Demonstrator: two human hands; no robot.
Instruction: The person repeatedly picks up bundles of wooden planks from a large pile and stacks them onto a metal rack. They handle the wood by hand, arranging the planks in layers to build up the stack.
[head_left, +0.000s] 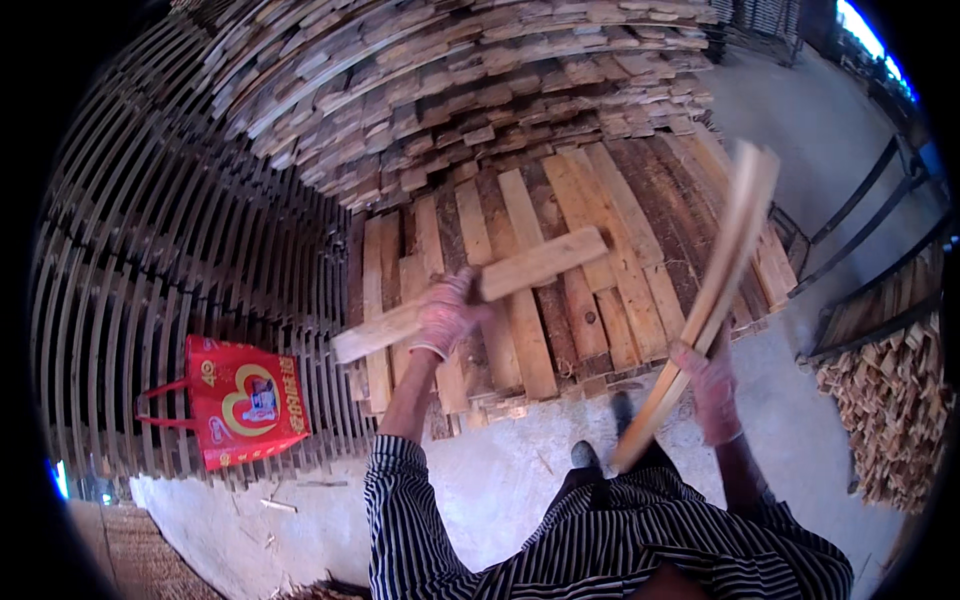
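Observation:
My left hand, in a pinkish work glove, grips a short pale wooden plank near its middle, holding it crosswise above a low layer of planks. My right hand, also gloved, is closed around a long thin wooden board that rises steeply up and to the right, blurred by motion. Both forearms wear a striped black and white shirt.
A tall stack of planks rises behind the low layer. Slatted rows of stacked boards curve along the left, with a red bag resting on them. A pile of cut wood and metal rails stand at right. Concrete floor lies below.

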